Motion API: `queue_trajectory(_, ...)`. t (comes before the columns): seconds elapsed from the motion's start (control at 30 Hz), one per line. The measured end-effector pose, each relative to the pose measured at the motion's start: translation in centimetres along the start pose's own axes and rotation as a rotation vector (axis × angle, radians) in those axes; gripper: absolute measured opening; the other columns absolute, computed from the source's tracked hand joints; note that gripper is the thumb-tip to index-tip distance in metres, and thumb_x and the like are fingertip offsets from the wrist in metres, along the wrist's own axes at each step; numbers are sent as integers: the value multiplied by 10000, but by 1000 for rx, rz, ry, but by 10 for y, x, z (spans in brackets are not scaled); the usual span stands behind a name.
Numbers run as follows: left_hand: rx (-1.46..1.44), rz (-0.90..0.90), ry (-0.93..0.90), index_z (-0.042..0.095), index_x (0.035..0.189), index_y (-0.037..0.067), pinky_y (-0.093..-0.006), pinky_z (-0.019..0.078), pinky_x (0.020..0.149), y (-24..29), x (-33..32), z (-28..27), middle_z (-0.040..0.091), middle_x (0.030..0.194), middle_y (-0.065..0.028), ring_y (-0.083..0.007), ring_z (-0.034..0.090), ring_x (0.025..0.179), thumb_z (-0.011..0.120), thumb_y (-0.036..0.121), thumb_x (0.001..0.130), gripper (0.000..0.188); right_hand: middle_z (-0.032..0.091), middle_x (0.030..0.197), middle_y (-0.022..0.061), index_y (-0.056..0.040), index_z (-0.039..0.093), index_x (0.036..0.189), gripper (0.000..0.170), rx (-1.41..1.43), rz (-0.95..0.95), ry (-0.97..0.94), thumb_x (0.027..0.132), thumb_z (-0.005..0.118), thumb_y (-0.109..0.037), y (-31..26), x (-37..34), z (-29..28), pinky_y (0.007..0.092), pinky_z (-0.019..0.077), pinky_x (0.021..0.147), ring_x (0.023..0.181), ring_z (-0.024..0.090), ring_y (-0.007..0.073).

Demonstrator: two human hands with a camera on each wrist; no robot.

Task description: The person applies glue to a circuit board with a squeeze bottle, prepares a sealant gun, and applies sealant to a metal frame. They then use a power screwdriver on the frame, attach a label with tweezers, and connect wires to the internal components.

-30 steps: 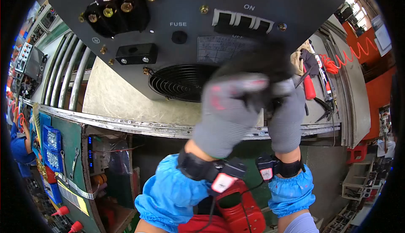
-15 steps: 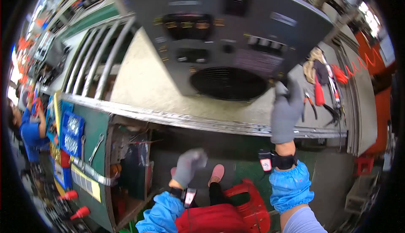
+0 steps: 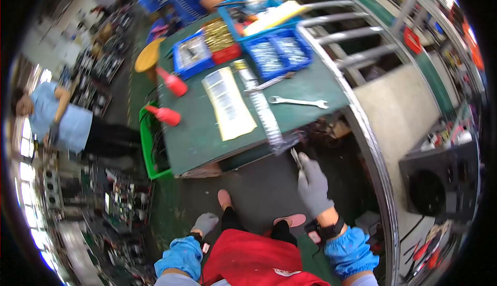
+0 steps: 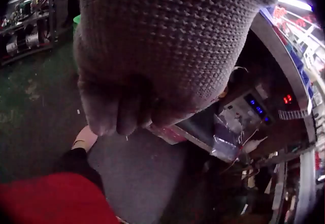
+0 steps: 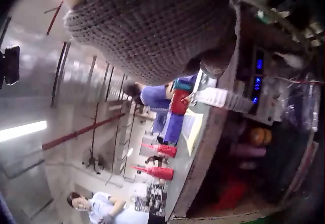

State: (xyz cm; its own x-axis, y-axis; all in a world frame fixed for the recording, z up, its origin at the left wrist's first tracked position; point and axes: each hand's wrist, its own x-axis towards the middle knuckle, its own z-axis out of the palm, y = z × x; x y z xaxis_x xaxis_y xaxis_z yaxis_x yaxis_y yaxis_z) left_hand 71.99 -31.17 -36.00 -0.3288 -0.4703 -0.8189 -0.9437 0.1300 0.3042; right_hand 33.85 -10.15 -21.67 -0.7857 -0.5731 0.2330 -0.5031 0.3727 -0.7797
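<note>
My right hand (image 3: 313,185), in a grey glove, is beside the near corner of the green-topped bench (image 3: 196,151). A slim shiny metal piece (image 3: 296,157) juts up from between its thumb and forefinger; its kind cannot be told. In the right wrist view the glove (image 5: 157,31) hides that piece. On the bench lie an open-end wrench (image 3: 298,101) and a long pale strip (image 3: 266,118) whose end hangs near my right fingertips. My left hand (image 3: 206,224), also gloved, hangs low by the red apron (image 3: 253,257), fingers (image 4: 124,114) loosely curled, nothing visible in it.
Blue bins of screws (image 3: 277,53), a yellow-edged sheet (image 3: 228,102) and red bottles (image 3: 173,85) sit on the bench. A metal rail (image 3: 370,146) borders it; the dark machine (image 3: 440,180) stands right. A green crate (image 3: 149,151) and a standing person (image 3: 62,115) are left.
The view has swung left from the machine to the green bench. Both hands were together before the machine panel; they parted, the left dropping to the side, the right ending by the bench corner.
</note>
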Motion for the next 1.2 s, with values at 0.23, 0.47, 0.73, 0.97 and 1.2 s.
queue_trajectory(0.23, -42, 149, 260, 698, 1075, 36, -458, 492, 902, -62, 73, -76, 678, 1079, -213, -402, 622, 1035, 567, 323, 898, 362, 587, 1248, 113, -106, 559, 1294, 545, -540, -364, -122, 768, 523, 30, -64, 140, 165, 425, 460, 934, 1081, 557, 354)
queue_trajectory(0.47, -345, 71, 740, 543, 1323, 22, -453, 441, 992, -115, 226, -223, 611, 1261, -230, -384, 575, 1168, 657, 296, 881, 533, 576, 1304, 168, -47, 506, 1371, 448, -818, -321, -130, 935, 428, -111, -52, 141, 203, 470, 388, 1023, 1168, 519, 388)
queue_trajectory(0.73, 179, 133, 724, 474, 1378, 70, -485, 454, 984, -88, 379, -331, 587, 1284, -161, -364, 515, 1228, 651, 306, 852, 603, 558, 1249, 232, 33, 506, 1346, 398, -756, -253, -62, 976, 423, -88, -41, 134, 202, 439, 425, 1005, 1157, 535, 370)
queue_trajectory(0.97, -102, 283, 322, 638, 1097, 48, -507, 492, 825, -101, 320, -284, 669, 970, -241, -435, 617, 987, 597, 371, 928, 368, 541, 1296, 220, 39, 515, 1336, 378, -838, -233, -118, 994, 417, -89, -45, 136, 199, 438, 395, 1035, 1189, 516, 377)
queue_trajectory(1.2, -710, 331, 654, 651, 966, -3, -260, 409, 532, -112, 137, -427, 547, 681, -8, -78, 486, 577, 603, 272, 949, 279, 578, 1216, 237, 34, 527, 1306, 376, -763, -276, -101, 963, 425, -81, -49, 140, 200, 471, 419, 976, 1106, 534, 406)
